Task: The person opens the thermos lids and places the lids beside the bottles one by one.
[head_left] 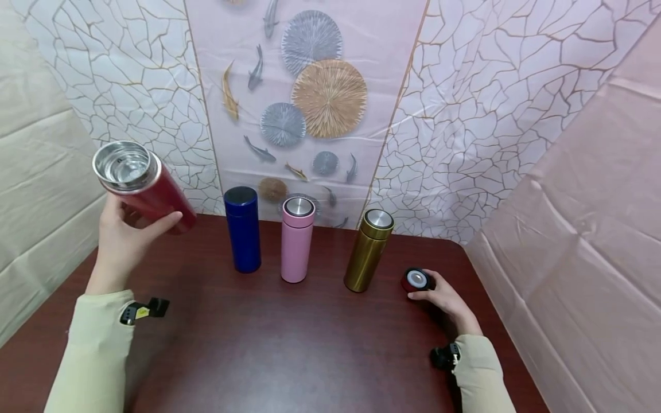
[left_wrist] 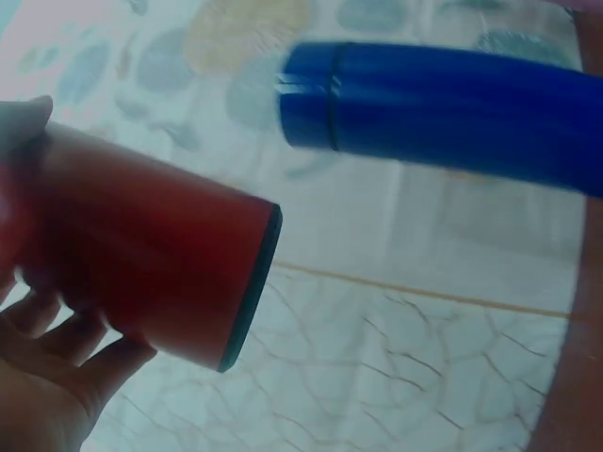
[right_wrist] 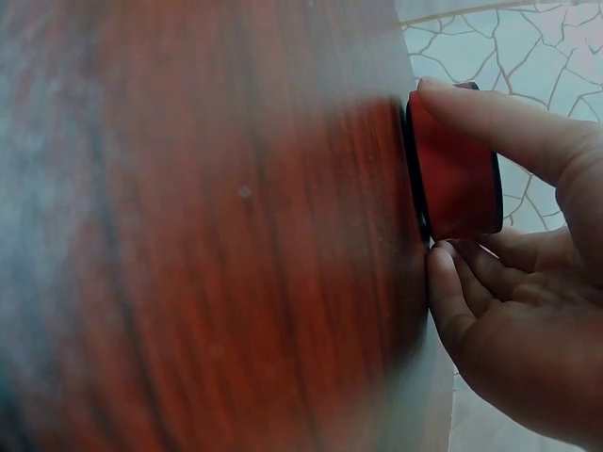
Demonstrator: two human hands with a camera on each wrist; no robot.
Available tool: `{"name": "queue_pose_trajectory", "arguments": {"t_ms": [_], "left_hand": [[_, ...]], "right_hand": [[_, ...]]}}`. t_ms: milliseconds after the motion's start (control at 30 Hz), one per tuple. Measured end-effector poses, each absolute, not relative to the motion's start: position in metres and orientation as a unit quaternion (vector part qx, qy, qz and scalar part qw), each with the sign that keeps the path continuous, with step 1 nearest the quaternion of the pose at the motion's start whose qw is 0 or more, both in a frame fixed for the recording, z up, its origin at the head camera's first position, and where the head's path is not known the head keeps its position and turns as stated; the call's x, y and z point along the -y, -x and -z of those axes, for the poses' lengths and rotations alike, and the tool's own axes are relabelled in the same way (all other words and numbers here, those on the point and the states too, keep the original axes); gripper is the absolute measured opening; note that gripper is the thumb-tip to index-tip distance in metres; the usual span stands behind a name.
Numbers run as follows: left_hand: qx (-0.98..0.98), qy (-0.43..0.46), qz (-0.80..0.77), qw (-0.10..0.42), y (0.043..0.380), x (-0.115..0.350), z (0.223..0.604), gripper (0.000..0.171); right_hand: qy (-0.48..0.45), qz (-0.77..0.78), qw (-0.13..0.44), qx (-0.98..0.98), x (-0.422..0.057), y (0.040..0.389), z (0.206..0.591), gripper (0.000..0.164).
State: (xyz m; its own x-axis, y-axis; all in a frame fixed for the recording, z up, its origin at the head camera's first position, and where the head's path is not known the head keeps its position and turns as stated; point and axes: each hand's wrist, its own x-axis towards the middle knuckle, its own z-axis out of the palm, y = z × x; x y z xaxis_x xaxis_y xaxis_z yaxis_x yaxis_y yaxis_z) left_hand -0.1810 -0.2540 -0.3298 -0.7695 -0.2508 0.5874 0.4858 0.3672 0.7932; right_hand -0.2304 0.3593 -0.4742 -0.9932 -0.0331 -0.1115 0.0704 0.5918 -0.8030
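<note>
A red thermos flask without its lid is held up in the air by my left hand. It tilts, its steel mouth towards the head camera, and the fingers and thumb wrap its body. In the left wrist view the dark base of the red flask points at a blue flask. At the right of the table, my right hand grips a red lid between thumb and fingers. The lid sits low at the tabletop, its pale inner side facing up.
Three closed flasks stand upright in a row near the table's back edge: blue, pink and gold. The dark red-brown table has a patterned cloth behind it and pale cloth on the right.
</note>
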Motion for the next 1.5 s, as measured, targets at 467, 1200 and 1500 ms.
{"name": "queue_pose_trajectory", "arguments": {"t_ms": [467, 1200, 1500], "left_hand": [[0.774, -0.017, 0.573, 0.267, 0.234, 0.294, 0.386, 0.079], [0.781, -0.121, 0.58, 0.196, 0.256, 0.302, 0.43, 0.072], [0.787, -0.132, 0.573, 0.188, 0.257, 0.302, 0.44, 0.074]], "right_hand": [[-0.011, 0.457, 0.06, -0.887, -0.361, 0.231, 0.475, 0.089], [0.001, 0.474, 0.057, -0.878, -0.357, 0.23, 0.474, 0.086], [-0.016, 0.475, 0.062, -0.877, -0.358, 0.227, 0.473, 0.089]]}}
